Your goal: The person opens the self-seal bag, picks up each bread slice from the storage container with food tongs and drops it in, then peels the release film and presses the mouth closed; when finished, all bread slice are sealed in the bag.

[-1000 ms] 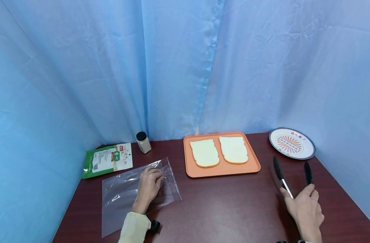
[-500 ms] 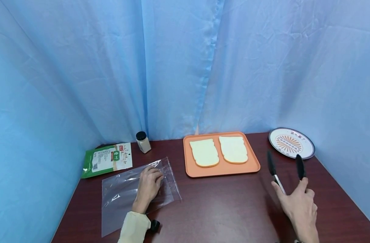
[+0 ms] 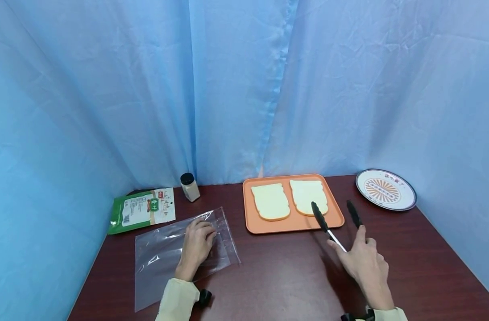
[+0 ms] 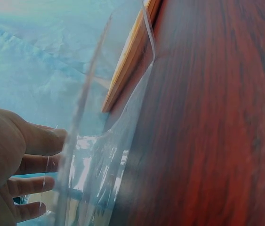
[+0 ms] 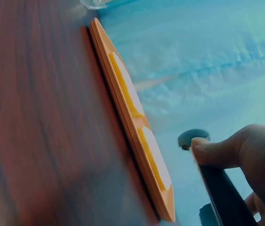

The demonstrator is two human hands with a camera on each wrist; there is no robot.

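Observation:
A clear plastic zip bag (image 3: 156, 263) lies on the dark red table, its upper layer lifted at the open end. My left hand (image 3: 196, 245) pinches that layer between thumb and fingers, as the left wrist view (image 4: 24, 160) shows from close by. My right hand (image 3: 366, 263) grips black-tipped tongs (image 3: 336, 240), spread apart with nothing between their tips. One tip overlaps the right bread slice (image 3: 308, 195) in the head view; whether it touches cannot be told. The left bread slice (image 3: 271, 201) lies beside it on an orange tray (image 3: 252, 226).
A white plate (image 3: 401, 196) with an orange ray pattern sits at the back right. At the back left are a black-capped seasoning jar (image 3: 190, 189) and a green and white packet (image 3: 144, 210). Blue curtains (image 3: 236, 98) close off the back and sides.
My right hand has carried the spread tongs leftward from below the plate to the tray's right front corner. The left hand and the bag have stayed in place.

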